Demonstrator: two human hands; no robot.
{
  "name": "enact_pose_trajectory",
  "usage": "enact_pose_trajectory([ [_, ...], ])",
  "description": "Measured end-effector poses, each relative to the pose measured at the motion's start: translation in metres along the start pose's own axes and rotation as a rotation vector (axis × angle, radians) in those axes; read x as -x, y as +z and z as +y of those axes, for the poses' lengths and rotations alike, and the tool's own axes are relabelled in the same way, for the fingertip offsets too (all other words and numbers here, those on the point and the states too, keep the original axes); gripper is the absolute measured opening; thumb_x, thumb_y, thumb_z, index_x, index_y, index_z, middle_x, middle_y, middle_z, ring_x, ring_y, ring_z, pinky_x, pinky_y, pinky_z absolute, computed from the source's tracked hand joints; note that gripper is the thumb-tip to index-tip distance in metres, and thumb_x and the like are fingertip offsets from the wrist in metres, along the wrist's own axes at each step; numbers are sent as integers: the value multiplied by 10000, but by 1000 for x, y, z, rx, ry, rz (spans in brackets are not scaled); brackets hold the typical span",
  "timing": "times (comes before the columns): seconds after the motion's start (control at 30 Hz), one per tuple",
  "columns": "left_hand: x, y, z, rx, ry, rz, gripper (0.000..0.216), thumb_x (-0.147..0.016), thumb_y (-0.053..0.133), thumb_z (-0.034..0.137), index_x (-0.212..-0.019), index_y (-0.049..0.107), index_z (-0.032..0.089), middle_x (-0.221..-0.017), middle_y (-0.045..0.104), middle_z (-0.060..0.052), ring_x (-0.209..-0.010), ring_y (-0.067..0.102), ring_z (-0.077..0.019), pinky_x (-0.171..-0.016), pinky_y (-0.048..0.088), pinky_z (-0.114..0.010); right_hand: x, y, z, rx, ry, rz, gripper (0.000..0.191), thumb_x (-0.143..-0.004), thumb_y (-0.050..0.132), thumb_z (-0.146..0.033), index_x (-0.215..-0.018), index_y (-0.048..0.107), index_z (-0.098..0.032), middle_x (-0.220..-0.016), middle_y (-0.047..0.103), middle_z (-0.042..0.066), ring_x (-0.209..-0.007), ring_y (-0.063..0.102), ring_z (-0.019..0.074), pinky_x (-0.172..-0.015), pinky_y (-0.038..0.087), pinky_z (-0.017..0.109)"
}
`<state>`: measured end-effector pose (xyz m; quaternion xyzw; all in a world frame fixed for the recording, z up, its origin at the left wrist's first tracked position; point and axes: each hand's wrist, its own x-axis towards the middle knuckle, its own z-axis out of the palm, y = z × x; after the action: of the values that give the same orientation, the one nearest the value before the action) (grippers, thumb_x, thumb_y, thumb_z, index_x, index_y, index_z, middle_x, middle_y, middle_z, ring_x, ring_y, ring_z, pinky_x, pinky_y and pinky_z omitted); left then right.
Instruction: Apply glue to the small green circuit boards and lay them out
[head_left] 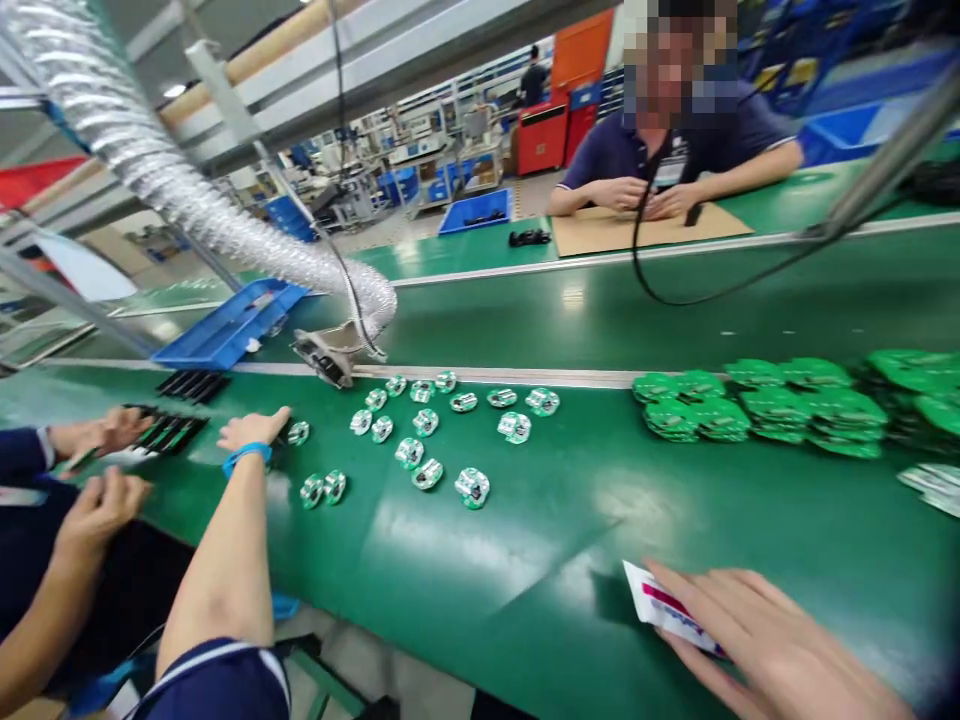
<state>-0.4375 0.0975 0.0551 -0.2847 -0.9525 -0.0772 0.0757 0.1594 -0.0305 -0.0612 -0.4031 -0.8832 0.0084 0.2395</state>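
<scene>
My left hand (251,428), with a blue band on the wrist, lies stretched out on the green table, its fingertips beside a small green and silver part (298,432). Several more such parts (427,440) are scattered to its right. My right hand (757,630) lies flat at the near right edge, fingers spread over a white packet (652,603) with red and blue print. The hand covers most of the packet.
A co-worker's hands (101,470) work at black trays (169,432) on the left. Stacks of green parts (780,405) sit at right. A silver duct hose (187,200) ends above the table, with a blue tray (229,325) beside it. A person (675,150) sits opposite at a cardboard sheet.
</scene>
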Motion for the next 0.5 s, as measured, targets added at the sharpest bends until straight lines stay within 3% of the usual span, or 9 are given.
enact_pose_trajectory([
  [0.07,13,5,15,38,50,56,689,-841,507,583,-1174,710,14,-1386,569,-364,-1341,480,-555,-1032,402,-652,-4,-6,-4,31,0,42,302,-1090,463,-338,-1282,665,-223,-929,759,42,-799,721,210,-774,548,343],
  [0.13,48,13,42,97,189,101,672,-908,421,640,-1222,712,122,-1416,604,-245,-1358,508,-445,-1076,418,-553,-11,-9,-9,41,-11,41,289,-1090,445,-278,-1257,669,-205,-914,755,39,-784,720,197,-774,544,334],
  [0.2,105,22,76,193,477,97,649,-927,419,716,-1144,742,196,-1239,711,-152,-1220,605,-358,-1035,458,-464,-18,-9,-16,33,-6,9,292,-1084,428,-231,-1252,663,-187,-908,750,46,-791,716,199,-784,544,338],
  [0.27,171,31,112,225,812,19,672,-907,448,801,-996,764,214,-1046,742,-130,-1078,642,-344,-966,476,-462,-25,-7,-23,30,1,-13,306,-1076,407,-195,-1259,651,-167,-907,745,60,-803,709,210,-800,544,359],
  [0.33,227,40,145,160,1014,-7,730,-865,480,866,-927,762,195,-983,716,-164,-1034,632,-366,-931,472,-491,-28,-7,-29,32,-12,-27,315,-1067,403,-176,-1274,637,-139,-923,743,80,-817,703,224,-816,544,386],
  [0.4,260,49,169,112,1080,-18,774,-850,509,876,-934,763,150,-1013,698,-208,-1076,615,-391,-948,460,-509,-28,-9,-32,30,-37,-34,312,-1057,422,-170,-1289,623,-114,-934,742,91,-818,698,228,-808,544,392],
  [0.5,272,61,190,75,1054,-26,742,-850,604,806,-1000,759,96,-1064,689,-247,-1120,598,-412,-992,438,-537,-19,-16,-28,23,-52,-54,315,-1044,467,-163,-1322,608,-118,-944,745,81,-823,698,217,-796,543,368],
])
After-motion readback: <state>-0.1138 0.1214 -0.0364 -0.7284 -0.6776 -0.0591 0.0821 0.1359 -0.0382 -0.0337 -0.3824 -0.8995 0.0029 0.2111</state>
